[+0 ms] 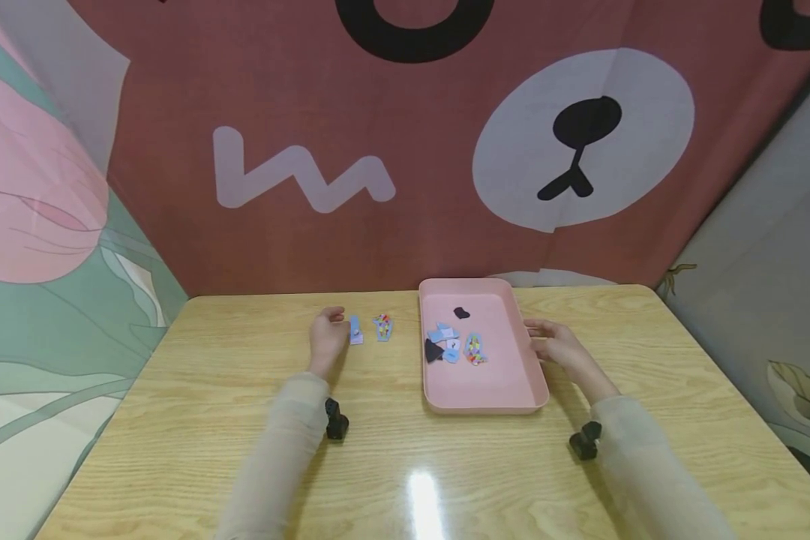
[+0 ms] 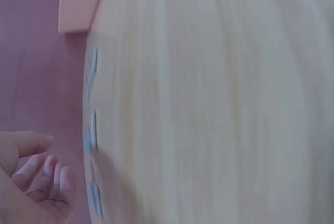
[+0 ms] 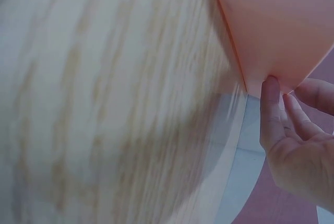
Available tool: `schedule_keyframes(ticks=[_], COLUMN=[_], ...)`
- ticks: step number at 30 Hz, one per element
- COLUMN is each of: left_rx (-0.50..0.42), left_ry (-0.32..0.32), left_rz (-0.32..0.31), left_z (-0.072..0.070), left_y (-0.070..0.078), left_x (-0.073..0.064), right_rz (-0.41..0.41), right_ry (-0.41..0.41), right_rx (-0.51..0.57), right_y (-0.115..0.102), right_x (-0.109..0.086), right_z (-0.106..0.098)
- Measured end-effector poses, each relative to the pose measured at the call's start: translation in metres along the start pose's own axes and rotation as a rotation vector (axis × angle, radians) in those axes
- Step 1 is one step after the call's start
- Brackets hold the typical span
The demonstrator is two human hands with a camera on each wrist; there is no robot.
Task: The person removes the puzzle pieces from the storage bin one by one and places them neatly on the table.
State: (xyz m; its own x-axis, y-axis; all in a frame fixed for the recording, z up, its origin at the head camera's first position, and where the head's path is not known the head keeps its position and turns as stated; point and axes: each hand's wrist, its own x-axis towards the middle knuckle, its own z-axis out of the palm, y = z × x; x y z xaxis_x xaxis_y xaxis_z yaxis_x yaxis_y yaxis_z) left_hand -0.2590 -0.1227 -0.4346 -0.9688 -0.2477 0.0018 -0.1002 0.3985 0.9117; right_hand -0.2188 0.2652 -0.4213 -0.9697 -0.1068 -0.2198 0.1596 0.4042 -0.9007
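Note:
My left hand (image 1: 327,341) hovers at the left of the loose puzzle pieces, its fingers loosely bent and no piece showing between them. Right beside its fingertips lies a light blue puzzle piece (image 1: 356,331). A colourful puzzle piece (image 1: 383,328) lies a little further right. From the side, the left wrist view shows a flat piece (image 2: 96,200) close to the hand. My right hand (image 1: 559,346) holds the pink tray (image 1: 493,394) at its right side, fingertips at the rim and outer wall (image 3: 261,36).
Inside the tray, several blue and black pieces (image 1: 451,354) cluster at the left, with a colourful piece (image 1: 475,349) beside them and a black piece (image 1: 462,313) further back. The wooden table (image 1: 378,465) ends at a brown bear-print cloth (image 1: 297,247).

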Motion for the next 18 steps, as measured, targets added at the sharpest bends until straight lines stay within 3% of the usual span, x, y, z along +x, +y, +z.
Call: schedule_keyframes(ticks=[11, 18], left_rx=[-0.05, -0.026], left_ry=[-0.096, -0.129], left_rz=[0.085, 0.202], left_z=[0.049, 0.079], left_y=[0.031, 0.048], left_x=[-0.018, -0.032], right_rz=[0.005, 0.015], right_ry=[0.007, 0.014], right_rx=[-0.014, -0.014], right_y=[0.0, -0.002], right_x=[0.001, 0.0], right_z=[0.001, 0.002])
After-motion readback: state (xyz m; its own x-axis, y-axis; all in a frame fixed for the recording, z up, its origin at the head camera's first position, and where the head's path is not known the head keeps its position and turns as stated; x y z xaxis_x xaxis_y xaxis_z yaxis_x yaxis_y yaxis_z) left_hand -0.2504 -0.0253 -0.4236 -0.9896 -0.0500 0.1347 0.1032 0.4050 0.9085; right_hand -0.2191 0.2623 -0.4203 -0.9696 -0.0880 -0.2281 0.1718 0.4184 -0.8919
